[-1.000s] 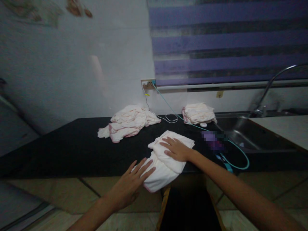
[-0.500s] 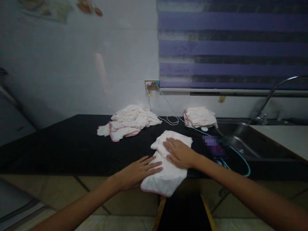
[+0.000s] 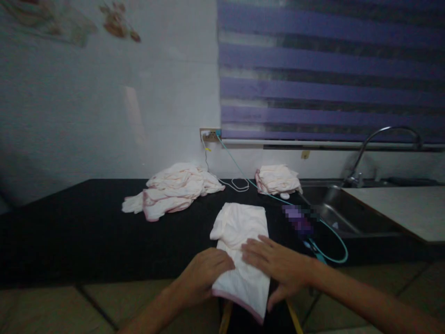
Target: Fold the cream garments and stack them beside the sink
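A white cloth (image 3: pixel 243 222) with a pink hem lies folded lengthwise on the black counter, its near end hanging over the front edge. At its left side my left hand (image 3: pixel 205 271) has its fingers bent together over the cloth's edge; the thumb is hidden. My right hand (image 3: pixel 274 262) rests on the cloth's right half, fingers stretched out and thumb apart near the right edge. Behind to the left is a loose heap of similar pink-edged cloths (image 3: pixel 181 188). A neater stack of cloths (image 3: pixel 278 179) sits at the back right.
The black counter (image 3: pixel 86 227) runs along a tiled wall with a power socket (image 3: pixel 210 135). A teal cable (image 3: pixel 236 162) crosses to a blurred purple phone-like object (image 3: pixel 297 220) right of the cloth. Further right are a sink (image 3: pixel 342 218), a tap (image 3: pixel 361 148) and a pale board (image 3: pixel 392 208).
My left hand's fingers have gone from spread flat to bent at the cloth's left edge. My right hand has slid nearer me, toward the right edge. The cloth lies straighter; the view has shifted.
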Available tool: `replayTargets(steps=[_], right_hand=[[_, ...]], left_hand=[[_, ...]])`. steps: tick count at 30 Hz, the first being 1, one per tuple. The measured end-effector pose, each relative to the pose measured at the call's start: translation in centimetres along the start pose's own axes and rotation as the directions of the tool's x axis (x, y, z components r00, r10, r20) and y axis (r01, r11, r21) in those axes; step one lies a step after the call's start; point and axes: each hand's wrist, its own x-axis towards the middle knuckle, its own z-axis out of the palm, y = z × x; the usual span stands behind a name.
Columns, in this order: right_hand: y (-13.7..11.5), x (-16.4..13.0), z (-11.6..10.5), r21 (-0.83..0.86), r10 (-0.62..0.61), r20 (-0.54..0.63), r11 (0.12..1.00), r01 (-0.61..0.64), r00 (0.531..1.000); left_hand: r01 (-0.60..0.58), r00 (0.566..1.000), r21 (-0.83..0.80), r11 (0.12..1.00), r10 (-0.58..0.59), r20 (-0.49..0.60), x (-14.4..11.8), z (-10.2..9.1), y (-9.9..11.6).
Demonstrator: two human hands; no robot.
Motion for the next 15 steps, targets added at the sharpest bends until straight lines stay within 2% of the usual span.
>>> replayTargets(steps=[2,4,6,8,9,11,13,15], right_hand=[[-0.8,-1.1,1.6,-0.026,0.026,0.014,0.999,-0.026,1.000],[-1.1,-1.4,3.0,-0.044,0.091,-0.019,0.995,-0.092,0.996],[-1.2,-0.9,3.7,-0.008,0.173,-0.109,0.985,-0.175,0.979],[-1.1,0.1,3.5,0.132,0.276,-0.229,0.959,-0.251,0.933],[-0.9,0.7,3.1,0.233,0.342,-0.281,0.931,-0.282,0.897],[-0.2,2.0,1.9,0.433,0.476,-0.342,0.845,-0.314,0.810],[1.1,3.2,0.5,0.561,0.577,-0.347,0.759,-0.329,0.739],[2.5,4.3,-0.6,0.625,0.654,-0.311,0.687,-0.370,0.690]], left_hand=[[0.012,0.995,-0.110,0.994,-0.022,-0.094,0.4,0.5,0.2],[0.057,0.986,-0.203,0.978,-0.087,-0.140,0.9,1.0,0.4],[0.155,0.972,-0.282,0.947,-0.197,-0.127,1.7,1.2,0.6],[0.279,0.938,-0.368,0.887,-0.334,-0.093,2.7,0.7,0.6],[0.341,0.907,-0.415,0.844,-0.411,-0.090,3.3,0.2,0.5],[0.437,0.815,-0.513,0.739,-0.567,-0.122,4.4,-0.9,-0.2],[0.482,0.725,-0.596,0.642,-0.674,-0.140,5.5,-2.0,-1.5],[0.505,0.675,-0.643,0.575,-0.728,-0.121,6.3,-2.7,-3.4]])
